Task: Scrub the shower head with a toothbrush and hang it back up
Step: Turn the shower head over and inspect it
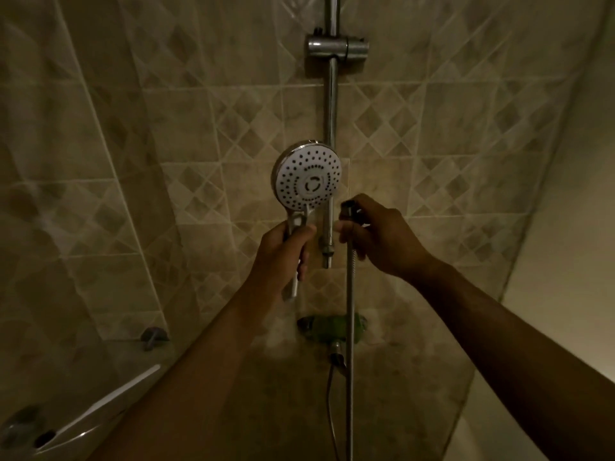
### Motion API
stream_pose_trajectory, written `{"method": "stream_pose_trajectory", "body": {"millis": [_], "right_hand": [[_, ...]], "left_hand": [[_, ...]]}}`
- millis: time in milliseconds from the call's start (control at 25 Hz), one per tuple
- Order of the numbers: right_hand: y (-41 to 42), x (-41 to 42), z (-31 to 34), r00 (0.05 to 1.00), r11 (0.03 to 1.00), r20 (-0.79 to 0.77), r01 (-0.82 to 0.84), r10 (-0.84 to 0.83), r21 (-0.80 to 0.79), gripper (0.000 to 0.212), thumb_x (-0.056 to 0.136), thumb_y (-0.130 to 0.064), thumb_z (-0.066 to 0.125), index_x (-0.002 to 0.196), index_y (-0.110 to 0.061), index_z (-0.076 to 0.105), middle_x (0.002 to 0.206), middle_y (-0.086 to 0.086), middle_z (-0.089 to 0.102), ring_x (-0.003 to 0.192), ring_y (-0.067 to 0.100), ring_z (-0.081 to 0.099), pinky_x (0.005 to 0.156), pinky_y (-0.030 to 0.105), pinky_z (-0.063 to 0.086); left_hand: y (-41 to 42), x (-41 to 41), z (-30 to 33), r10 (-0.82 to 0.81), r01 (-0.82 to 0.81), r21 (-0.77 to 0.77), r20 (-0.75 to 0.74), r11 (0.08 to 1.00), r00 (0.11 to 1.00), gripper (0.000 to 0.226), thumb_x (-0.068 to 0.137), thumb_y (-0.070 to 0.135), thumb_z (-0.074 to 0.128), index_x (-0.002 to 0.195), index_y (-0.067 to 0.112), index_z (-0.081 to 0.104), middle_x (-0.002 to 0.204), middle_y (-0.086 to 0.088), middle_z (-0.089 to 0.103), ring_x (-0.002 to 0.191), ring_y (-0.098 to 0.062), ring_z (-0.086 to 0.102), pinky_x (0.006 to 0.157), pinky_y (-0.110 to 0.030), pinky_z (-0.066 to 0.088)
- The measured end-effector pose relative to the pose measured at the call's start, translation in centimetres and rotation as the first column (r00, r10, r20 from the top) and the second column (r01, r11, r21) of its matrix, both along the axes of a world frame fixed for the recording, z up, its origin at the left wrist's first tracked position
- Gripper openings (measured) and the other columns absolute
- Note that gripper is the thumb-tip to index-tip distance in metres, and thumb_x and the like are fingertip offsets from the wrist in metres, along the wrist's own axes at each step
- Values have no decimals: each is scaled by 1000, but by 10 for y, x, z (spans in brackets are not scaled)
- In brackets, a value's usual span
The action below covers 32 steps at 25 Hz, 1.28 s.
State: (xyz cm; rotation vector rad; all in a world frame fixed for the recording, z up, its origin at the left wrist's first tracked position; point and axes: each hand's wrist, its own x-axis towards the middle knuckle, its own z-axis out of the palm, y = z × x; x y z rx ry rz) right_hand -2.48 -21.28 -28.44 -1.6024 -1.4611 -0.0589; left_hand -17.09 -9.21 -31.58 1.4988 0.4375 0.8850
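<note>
The shower head point(307, 179) has a round white face with dark nozzles and a chrome rim, and it faces me in front of the tiled wall. My left hand point(286, 251) grips its chrome handle. A thin white toothbrush point(295, 287) lies along the handle in the same grip, its tail sticking out below the hand. My right hand point(376, 234) holds the top end of the metal hose point(349, 327), which hangs straight down. The chrome holder point(336, 48) sits high on the vertical rail point(331, 108), with nothing in it.
A green-tinted mixer tap point(329, 327) is fixed to the wall below my hands. A translucent shower curtain point(76, 161) hangs at the left. A pale tub edge point(499, 437) shows at the bottom right, and a white rail point(109, 399) at the bottom left.
</note>
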Motion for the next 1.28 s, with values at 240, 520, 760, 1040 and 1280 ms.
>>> {"method": "stream_pose_trajectory", "body": {"millis": [240, 520, 760, 1040, 1280], "right_hand": [[5, 0, 59, 995, 1000, -98, 27, -28, -6, 18, 101, -34, 50, 109, -18, 45, 83, 12, 67, 50, 16, 60, 43, 22, 45], [9, 12, 124, 988, 996, -153, 49, -38, 70, 33, 99, -7, 52, 131, -14, 45, 100, 14, 66, 65, 19, 67, 55, 29, 56], [30, 45, 181, 992, 990, -125, 43, -26, 137, 19, 97, -4, 57, 116, -4, 57, 99, 20, 70, 66, 20, 71, 58, 31, 59], [35, 90, 238, 997, 983, -26, 71, -68, 171, 24, 95, -14, 63, 118, -12, 56, 89, 12, 69, 62, 22, 70, 48, 30, 57], [56, 131, 280, 982, 972, 79, 157, -172, 173, 22, 91, -14, 69, 110, -16, 59, 95, 14, 69, 64, 25, 69, 49, 31, 59]], "left_hand": [[15, -1, 41, -5, 4, 27, 37, 1000, 999, 22, 100, 20, 59, 80, 15, 50, 56, -1, 46, 44, -16, 41, 47, -30, 40], [30, 1, 83, -43, 29, 117, 117, 993, 992, 19, 98, 18, 59, 80, 16, 52, 55, 0, 47, 44, -15, 39, 46, -29, 37], [45, 20, 124, -4, -15, 129, 149, 992, 989, 20, 100, 17, 55, 81, 15, 51, 57, -3, 45, 43, -15, 39, 46, -28, 37], [51, 60, 175, 62, -97, 141, 233, 985, 970, 18, 100, 19, 54, 85, 13, 47, 54, 0, 43, 40, -14, 37, 42, -25, 37], [70, 92, 198, 116, -157, 163, 237, 974, 964, 21, 96, 21, 57, 78, 17, 49, 54, -1, 47, 43, -16, 40, 46, -28, 39]]}}
